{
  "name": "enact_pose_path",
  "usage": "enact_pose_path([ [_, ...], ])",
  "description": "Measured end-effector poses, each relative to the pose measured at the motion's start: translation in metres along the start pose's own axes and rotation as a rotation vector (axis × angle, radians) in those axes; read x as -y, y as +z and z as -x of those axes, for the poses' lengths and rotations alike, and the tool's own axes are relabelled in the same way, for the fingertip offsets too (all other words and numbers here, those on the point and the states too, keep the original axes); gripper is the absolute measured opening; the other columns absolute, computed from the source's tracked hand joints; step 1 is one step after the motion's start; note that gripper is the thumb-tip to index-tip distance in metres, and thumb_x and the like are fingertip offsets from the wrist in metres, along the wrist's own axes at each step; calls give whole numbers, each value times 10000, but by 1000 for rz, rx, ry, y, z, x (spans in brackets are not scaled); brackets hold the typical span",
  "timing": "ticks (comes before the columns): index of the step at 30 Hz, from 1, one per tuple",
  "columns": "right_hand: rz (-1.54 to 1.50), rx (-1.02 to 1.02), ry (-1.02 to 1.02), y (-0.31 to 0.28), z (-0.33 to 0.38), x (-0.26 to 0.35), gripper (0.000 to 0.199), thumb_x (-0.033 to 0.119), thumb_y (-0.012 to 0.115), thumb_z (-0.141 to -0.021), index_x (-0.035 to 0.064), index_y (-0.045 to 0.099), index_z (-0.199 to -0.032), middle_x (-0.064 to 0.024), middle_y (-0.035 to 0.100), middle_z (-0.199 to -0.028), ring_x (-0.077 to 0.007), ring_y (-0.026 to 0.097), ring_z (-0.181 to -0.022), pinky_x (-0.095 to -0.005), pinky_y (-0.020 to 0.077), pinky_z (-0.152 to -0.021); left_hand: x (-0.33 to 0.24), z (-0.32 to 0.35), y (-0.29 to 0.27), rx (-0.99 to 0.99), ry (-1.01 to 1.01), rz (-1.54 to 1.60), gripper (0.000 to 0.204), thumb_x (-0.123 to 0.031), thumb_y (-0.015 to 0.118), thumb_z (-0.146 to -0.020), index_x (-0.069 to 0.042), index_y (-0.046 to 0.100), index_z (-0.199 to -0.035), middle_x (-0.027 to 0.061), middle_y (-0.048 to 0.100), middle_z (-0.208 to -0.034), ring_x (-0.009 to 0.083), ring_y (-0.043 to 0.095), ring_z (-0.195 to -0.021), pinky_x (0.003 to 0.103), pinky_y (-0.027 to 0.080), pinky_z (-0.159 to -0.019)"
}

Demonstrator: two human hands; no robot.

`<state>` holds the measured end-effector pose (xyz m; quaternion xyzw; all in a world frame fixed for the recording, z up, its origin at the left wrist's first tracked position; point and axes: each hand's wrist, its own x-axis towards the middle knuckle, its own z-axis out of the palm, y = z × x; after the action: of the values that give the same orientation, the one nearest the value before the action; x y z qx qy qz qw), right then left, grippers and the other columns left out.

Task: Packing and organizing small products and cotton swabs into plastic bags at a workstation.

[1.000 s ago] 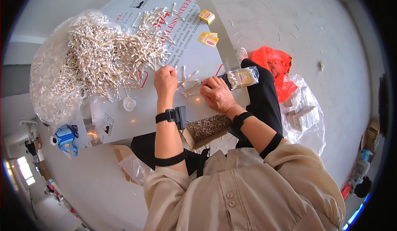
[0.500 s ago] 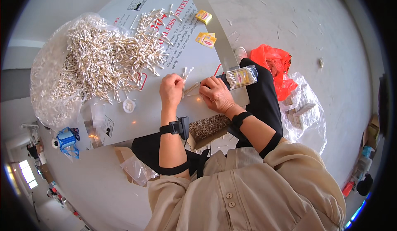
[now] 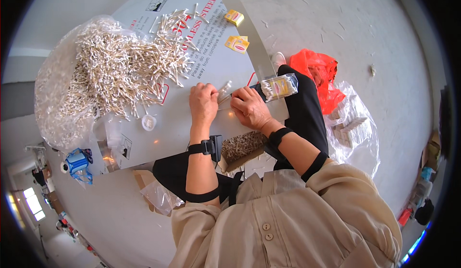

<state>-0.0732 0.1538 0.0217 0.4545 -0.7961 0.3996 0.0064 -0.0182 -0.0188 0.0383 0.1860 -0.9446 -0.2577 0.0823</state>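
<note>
Right of cotton-swab heap [image 3: 115, 66]: loose swabs [image 3: 225, 87], now gathered closer
Left hand [image 3: 203, 101]: curled, grasp unclear
Right hand [image 3: 250, 107]: curled, grasp unclear

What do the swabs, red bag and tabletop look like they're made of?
Swabs: probably wooden sticks with cotton tips; tan shafts, matte white ends.
Red bag: likely thin plastic; crinkled, with a slight sheen.
Tabletop: perhaps metal or coated board; smooth grey surface, light glints.

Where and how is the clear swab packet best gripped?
Probably its right end, from the right, pinched above and below: the slim packet seems to reach past the table there, and the right hand sits close to its left end.
</note>
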Motion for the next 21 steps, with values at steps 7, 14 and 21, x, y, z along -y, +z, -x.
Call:
enact_pose_path([
  [7, -156, -119, 109, 2, 1, -2, 211, -33, 582, -699, 33, 512, -886, -134, 540, -941, -349, 531, -928, -416, 463, -854, -14, 30, 4, -64, 155, -113, 367, -132, 681, -804, -39, 576, -1143, 123, 544, -1229, 315, 481, -1178, 458, 379, -992],
  [14, -110, -131, 136, 3, 3, -2, 219, -54, 572, -703, 20, 516, -900, -146, 538, -968, -367, 521, -966, -420, 468, -845, -22, 58, 17, 115, 116, -340, 803, -458, 607, -870, -41, 298, -1484, 136, 249, -1571, 284, 201, -1467, 543, 128, -1175],
  [21, -181, -205, 157, 6, 4, -5, 208, -57, 567, -750, 17, 525, -939, -149, 549, -1023, -377, 527, -977, -420, 469, -852, -21, 47, 18, 138, 166, -368, 815, -451, 620, -862, -43, 291, -1486, 156, 224, -1576, 293, 201, -1466, 541, 129, -1174],
])
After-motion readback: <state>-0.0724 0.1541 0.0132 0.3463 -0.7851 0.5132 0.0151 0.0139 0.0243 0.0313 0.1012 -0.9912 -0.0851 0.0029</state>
